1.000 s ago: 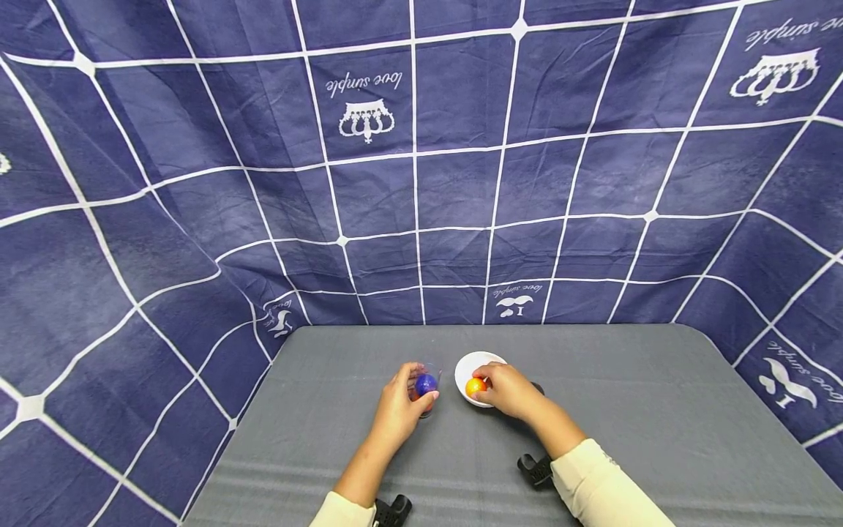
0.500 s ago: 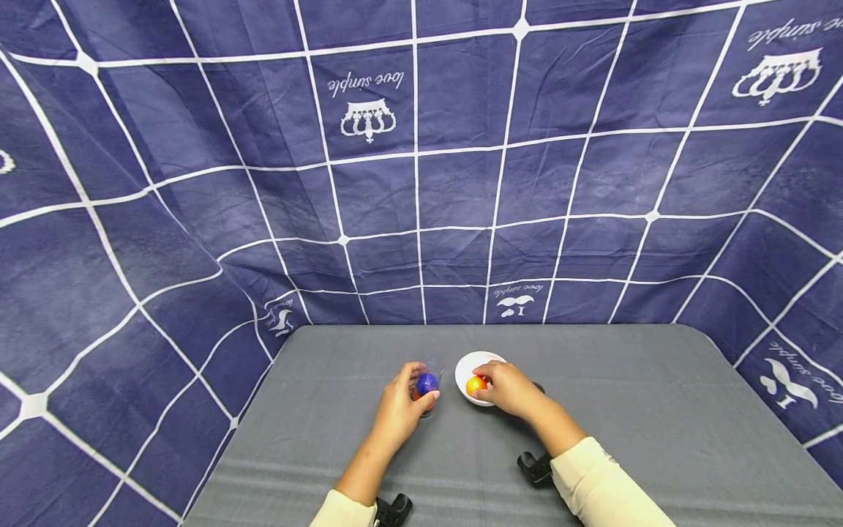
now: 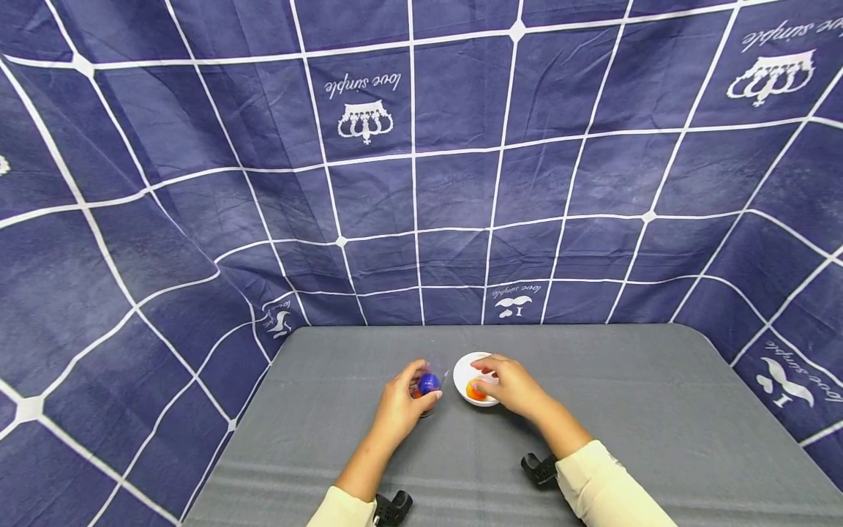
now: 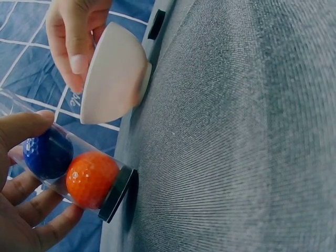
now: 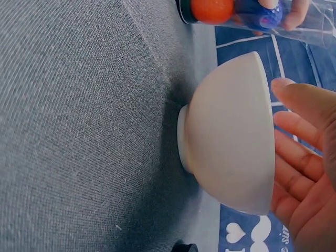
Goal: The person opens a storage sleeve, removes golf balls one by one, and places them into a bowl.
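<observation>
Your right hand (image 3: 510, 384) has let go, fingers loose over the bowl (image 3: 462, 368) (ball (image 3: 476, 393) inside).
Keep your left hand (image 3: 398, 406) gripping the tube (image 4: 73, 173) upright, left of it.

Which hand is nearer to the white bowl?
Right. The right hand hovers over the white bowl, fingers spread above the orange ball inside. The left hand grips the clear tube beside the bowl.

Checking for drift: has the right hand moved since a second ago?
Yes. The right hand has shifted slightly left, over the bowl, now covering more of it.
</observation>
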Action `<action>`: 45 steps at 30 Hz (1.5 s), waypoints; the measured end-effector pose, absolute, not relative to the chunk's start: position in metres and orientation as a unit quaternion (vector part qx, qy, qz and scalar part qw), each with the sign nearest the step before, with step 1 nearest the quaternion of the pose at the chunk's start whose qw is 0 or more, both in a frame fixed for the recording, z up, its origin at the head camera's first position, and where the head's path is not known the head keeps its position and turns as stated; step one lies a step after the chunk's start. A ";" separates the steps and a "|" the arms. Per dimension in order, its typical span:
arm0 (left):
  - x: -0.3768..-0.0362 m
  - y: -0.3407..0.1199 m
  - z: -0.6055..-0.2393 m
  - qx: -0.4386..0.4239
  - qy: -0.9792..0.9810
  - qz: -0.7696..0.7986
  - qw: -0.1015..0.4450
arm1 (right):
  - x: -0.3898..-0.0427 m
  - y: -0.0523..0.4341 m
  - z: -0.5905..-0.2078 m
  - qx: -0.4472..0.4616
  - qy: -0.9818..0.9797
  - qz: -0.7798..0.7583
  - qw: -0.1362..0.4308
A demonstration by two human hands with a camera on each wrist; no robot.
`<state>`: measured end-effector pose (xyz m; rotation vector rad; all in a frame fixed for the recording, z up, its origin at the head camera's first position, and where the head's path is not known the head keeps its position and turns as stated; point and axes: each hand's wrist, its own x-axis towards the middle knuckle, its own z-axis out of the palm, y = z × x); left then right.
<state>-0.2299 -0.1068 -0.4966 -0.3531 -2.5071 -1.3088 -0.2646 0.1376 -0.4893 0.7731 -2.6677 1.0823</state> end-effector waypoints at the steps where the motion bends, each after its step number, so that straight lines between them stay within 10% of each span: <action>1: -0.230 -0.107 -0.496 -0.122 -0.870 -0.455 0.144 | -0.264 0.138 -0.489 0.258 -0.889 0.369 0.082; 45: -0.219 -0.093 -0.461 -0.218 -0.907 -0.230 0.277 | -0.226 0.140 -0.478 0.241 -0.786 0.561 0.097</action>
